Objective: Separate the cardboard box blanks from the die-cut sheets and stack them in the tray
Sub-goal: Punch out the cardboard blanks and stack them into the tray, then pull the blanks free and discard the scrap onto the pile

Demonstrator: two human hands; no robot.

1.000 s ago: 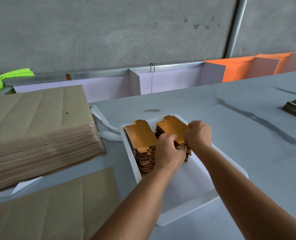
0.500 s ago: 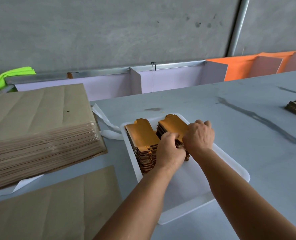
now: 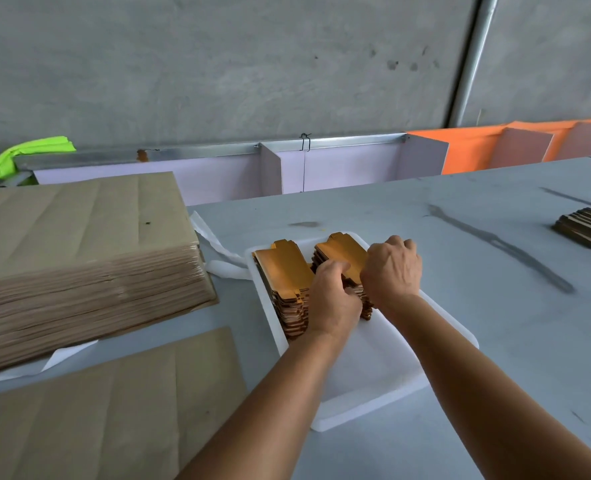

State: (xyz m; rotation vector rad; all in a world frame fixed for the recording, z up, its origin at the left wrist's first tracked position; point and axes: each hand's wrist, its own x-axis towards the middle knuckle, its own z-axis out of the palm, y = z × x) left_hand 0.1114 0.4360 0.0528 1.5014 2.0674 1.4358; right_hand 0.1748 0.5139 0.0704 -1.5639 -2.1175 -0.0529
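Right hand (image 3: 391,268) shifted; orange-topped blanks (image 3: 340,252).

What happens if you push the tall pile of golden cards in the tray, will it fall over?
Probably it would slide apart rather than topple whole: the right stack of gold blanks is many loose thin layers with ragged edges. It looks light, being thin card. Both the left hand and right hand grip it, which suggests it needs steadying inside the white tray.

You have two stacks of gold blanks, a left stack (image 3: 282,271) and a right stack (image 3: 342,252), in one white tray (image 3: 373,386). One tall pile of sheets (image 3: 79,258), one loose sheet (image 3: 107,410) and one small far pile (image 3: 588,228) lie around it.
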